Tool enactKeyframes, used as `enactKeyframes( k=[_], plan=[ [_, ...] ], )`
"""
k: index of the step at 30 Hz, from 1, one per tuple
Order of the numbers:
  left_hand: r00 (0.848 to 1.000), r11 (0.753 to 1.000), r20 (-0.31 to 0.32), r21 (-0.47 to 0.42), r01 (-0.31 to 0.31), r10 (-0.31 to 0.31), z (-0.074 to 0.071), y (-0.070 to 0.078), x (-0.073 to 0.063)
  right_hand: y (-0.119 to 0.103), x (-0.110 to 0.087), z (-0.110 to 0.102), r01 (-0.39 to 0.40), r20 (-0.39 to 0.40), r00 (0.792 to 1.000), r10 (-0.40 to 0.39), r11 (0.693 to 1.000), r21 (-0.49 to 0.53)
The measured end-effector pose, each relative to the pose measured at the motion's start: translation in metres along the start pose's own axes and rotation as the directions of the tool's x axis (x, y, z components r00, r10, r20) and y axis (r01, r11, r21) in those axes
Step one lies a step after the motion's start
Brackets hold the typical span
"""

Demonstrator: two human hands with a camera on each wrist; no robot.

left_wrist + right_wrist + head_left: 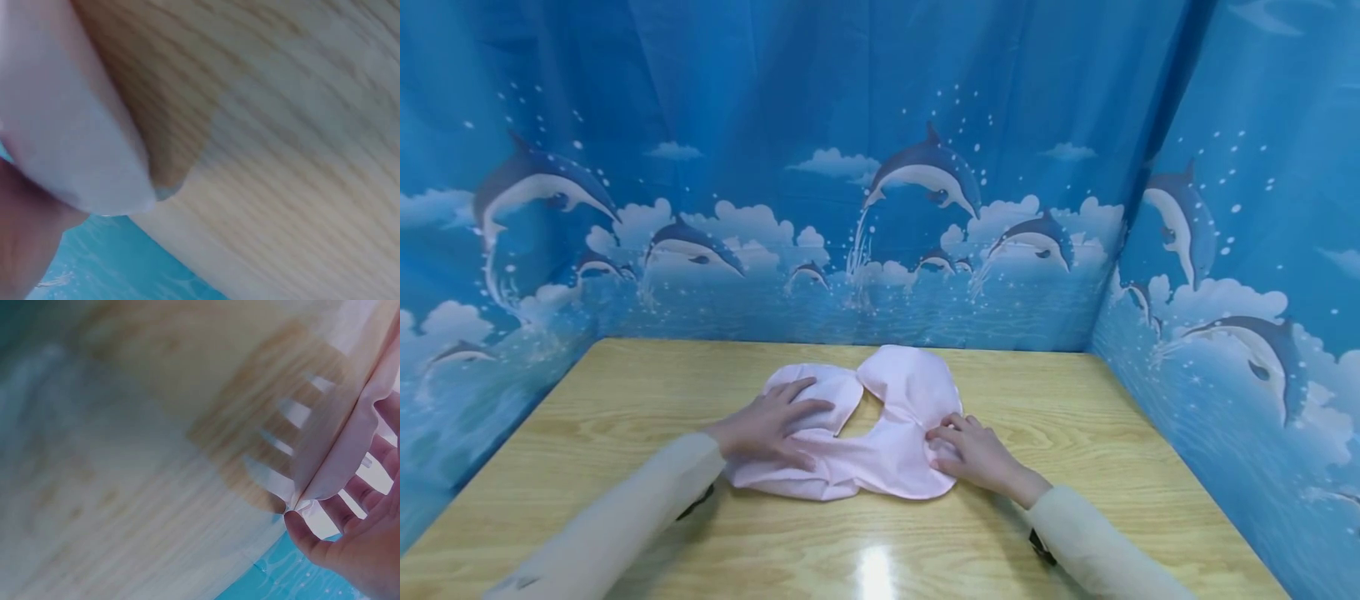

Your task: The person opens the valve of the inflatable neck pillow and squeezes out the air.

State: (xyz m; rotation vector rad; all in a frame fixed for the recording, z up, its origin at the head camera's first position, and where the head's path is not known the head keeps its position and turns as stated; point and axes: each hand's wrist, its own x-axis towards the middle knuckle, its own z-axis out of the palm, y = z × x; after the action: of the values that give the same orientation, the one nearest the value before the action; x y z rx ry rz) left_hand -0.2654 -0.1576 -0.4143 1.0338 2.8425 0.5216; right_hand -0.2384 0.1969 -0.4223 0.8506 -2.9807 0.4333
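A pale pink U-shaped cloth (pixel 889 457), like a bib or a neck pillow cover, lies on the wooden table with its two rounded ends at the far side. Between those ends is a gap where the wood shows. My left hand (pixel 770 427) rests on the cloth's left part, fingers spread and fairly straight. On the right edge, my right hand (pixel 976 451) touches the cloth with loosely bent, spread fingers. The left wrist view has the cloth's rounded edge (pixel 81 125) close up, with part of the hand beside it. Spread fingers (pixel 306 540) meet the cloth's edge in the right wrist view.
The wooden table (pixel 647 379) extends around the cloth on every side. Blue curtains (pixel 760 108) printed with dolphins and clouds hang behind it and along both sides. Light glares off the table's near edge.
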Motion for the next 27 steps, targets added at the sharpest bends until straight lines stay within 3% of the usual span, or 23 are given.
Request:
enactKeyframes(
  k=[7,11,19,27],
  plan=[
    [0.983,0.996,0.175,-0.061,0.063,-0.051,-0.008,0.006,-0.006,0.002,0.000,0.000,0.013,-0.001,1.000,-0.013,1.000,0.007],
    [0.976,0.998,0.209,-0.029,0.064,-0.056,-0.008,0.009,-0.009,0.002,0.000,0.000,0.011,0.002,1.000,-0.011,1.000,0.009],
    [0.988,0.999,0.150,0.035,0.025,-0.029,-0.001,0.007,-0.012,0.000,0.000,-0.001,0.008,0.010,1.000,-0.009,1.000,0.020],
    [0.999,0.995,0.031,0.096,-0.031,0.028,0.007,-0.002,-0.013,0.001,0.000,-0.001,0.014,0.006,1.000,-0.014,1.000,0.022]
  ],
)
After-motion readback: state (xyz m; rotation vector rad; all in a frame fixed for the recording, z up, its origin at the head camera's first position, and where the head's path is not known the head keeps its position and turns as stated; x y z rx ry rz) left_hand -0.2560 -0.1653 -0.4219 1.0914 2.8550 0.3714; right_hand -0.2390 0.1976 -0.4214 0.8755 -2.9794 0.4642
